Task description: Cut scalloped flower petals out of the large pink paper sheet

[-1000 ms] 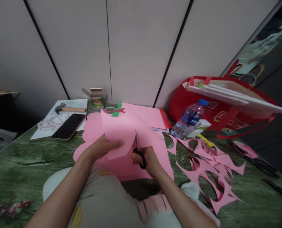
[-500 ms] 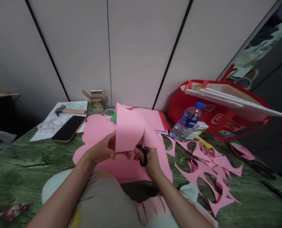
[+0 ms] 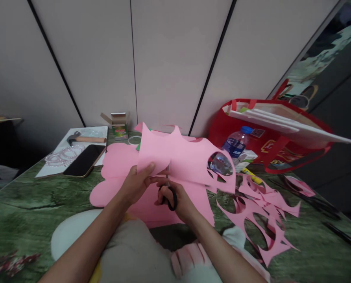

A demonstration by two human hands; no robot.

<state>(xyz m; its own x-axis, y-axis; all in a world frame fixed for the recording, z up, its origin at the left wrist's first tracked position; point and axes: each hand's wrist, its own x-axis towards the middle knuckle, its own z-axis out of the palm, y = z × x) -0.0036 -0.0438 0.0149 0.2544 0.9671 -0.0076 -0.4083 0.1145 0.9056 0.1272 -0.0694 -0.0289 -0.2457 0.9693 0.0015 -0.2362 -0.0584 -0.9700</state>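
Note:
My left hand pinches the lower left part of a pink paper sheet, thumb on top and fingers underneath. Curved notches run along the sheet's far edge, and a round hole is cut near its right end. In my right hand are black-handled scissors, fingers through the loops. Their blades point away from me, at a slit in the sheet's near edge. Below lies a stack of pink paper with a scalloped left side. Part of the blades is hidden by the paper.
Pink offcuts lie to the right, near a water bottle, a yellow tube and a red bag. At left are a phone, a hammer and beaded rings. Behind stands a small open box.
The pink sheet, curled up before, now lies flatter and reaches out to the right, showing its notches and hole. The scissors have shifted slightly left. My left thumb now presses on top of the paper.

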